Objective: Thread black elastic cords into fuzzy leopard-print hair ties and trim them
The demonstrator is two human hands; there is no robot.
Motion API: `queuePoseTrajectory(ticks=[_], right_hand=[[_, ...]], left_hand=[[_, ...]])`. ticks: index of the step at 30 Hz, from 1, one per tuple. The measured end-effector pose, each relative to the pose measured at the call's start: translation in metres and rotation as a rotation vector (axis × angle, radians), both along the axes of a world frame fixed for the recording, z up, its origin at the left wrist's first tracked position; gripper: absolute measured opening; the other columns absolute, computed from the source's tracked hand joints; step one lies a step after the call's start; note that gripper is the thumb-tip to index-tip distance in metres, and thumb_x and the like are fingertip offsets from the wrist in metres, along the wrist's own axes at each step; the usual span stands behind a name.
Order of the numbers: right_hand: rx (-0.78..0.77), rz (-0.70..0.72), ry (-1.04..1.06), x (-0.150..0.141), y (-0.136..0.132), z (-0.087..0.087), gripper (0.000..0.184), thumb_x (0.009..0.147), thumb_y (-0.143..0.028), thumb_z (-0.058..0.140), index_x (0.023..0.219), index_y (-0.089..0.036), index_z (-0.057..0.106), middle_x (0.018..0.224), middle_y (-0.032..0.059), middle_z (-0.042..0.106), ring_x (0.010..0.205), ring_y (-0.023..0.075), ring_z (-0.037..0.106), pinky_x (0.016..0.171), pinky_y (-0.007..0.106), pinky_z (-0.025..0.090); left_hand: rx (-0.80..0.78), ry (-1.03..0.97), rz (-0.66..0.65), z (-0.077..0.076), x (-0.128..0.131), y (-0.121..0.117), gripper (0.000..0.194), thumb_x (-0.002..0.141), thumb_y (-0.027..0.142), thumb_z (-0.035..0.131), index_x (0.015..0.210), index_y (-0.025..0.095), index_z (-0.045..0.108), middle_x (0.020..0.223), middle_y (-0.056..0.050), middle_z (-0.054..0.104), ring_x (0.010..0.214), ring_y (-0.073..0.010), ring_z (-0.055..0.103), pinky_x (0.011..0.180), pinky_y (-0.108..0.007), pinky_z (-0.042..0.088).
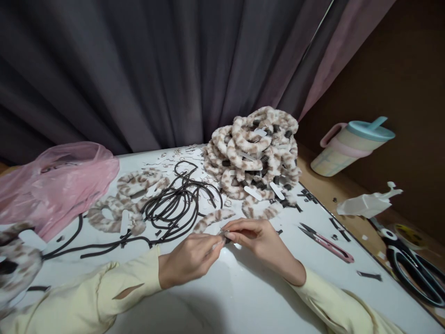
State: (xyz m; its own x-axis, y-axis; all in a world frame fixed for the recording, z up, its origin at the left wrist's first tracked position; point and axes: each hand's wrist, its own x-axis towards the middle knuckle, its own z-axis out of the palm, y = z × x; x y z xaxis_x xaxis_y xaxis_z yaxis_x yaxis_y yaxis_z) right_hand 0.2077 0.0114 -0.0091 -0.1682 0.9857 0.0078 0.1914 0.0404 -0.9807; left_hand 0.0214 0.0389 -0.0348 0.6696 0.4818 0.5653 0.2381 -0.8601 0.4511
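My left hand [189, 259] and my right hand [259, 241] meet over the white table [222, 292], fingertips pinched together on a small dark piece [225, 235] too small to name. Just beyond the fingers lies a fuzzy spotted strip [212, 219]. A tangle of dark elastic cords [177, 204] lies behind my left hand. A tall heap of fuzzy spotted hair ties [257, 153] rises behind my right hand. Both sleeves are pale yellow.
A pink plastic bag [55, 185] sits at the left, with loose fuzzy ties [125, 204] beside it. Pink thread snips [327, 243] lie to the right, black scissors [413, 269] at the far right, and a lidded cup [347, 146] behind. A dark curtain hangs at the back.
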Motion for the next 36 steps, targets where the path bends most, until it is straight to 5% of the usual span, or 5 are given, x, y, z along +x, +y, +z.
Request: queuePoseTrajectory(ticks=[7,13,21,32,36], right_hand=[[-0.185,0.159,-0.015,0.007,0.002,0.01,0.037,0.076,-0.032,0.064,0.107,-0.016,0.052,0.096,0.0088,0.066,0.081,0.0173,0.062,0.072,0.03,0.049],[-0.095,0.203,-0.029,0.008,-0.002,0.003,0.045,0.078,-0.022,0.059,0.114,-0.021,0.031,0.085,0.0017,0.06,0.071,0.0128,0.055,0.068,0.027,0.045],[0.326,0.129,-0.234,0.006,-0.007,-0.001,0.048,0.083,-0.006,0.044,0.123,-0.022,0.022,0.09,0.0042,0.058,0.083,0.0157,0.058,0.074,0.032,0.049],[0.535,0.119,-0.302,0.003,-0.011,-0.008,0.048,0.08,0.001,0.036,0.121,-0.019,0.026,0.105,0.0132,0.057,0.095,0.0183,0.059,0.072,0.031,0.054],[0.525,0.12,-0.293,0.004,-0.011,-0.011,0.047,0.08,0.002,0.037,0.121,-0.019,0.026,0.106,0.0133,0.057,0.099,0.0179,0.058,0.075,0.031,0.054]], left_hand=[[0.625,0.174,-0.121,0.004,-0.006,0.008,0.015,0.081,0.005,0.048,0.094,0.001,0.055,0.063,-0.007,0.062,0.049,-0.0151,0.053,0.037,-0.027,0.035],[0.714,0.244,-0.175,0.002,-0.01,0.006,0.026,0.078,0.005,0.05,0.102,-0.005,0.054,0.062,-0.009,0.062,0.05,-0.017,0.053,0.035,-0.027,0.033],[-0.739,0.004,-0.053,0.035,-0.001,0.018,0.034,0.085,0.032,0.053,0.115,0.016,0.045,0.11,-0.011,0.061,0.101,-0.0188,0.059,0.086,-0.028,0.047],[-1.855,-0.195,-0.172,0.011,0.023,0.041,0.055,0.084,0.061,0.037,0.082,0.012,0.062,0.071,-0.005,0.059,0.061,-0.0112,0.055,0.06,-0.022,0.043],[-2.043,-0.144,-0.252,0.014,0.018,0.056,0.061,0.086,0.059,0.035,0.085,0.006,0.065,0.072,-0.009,0.062,0.06,-0.0109,0.056,0.058,-0.02,0.042]])
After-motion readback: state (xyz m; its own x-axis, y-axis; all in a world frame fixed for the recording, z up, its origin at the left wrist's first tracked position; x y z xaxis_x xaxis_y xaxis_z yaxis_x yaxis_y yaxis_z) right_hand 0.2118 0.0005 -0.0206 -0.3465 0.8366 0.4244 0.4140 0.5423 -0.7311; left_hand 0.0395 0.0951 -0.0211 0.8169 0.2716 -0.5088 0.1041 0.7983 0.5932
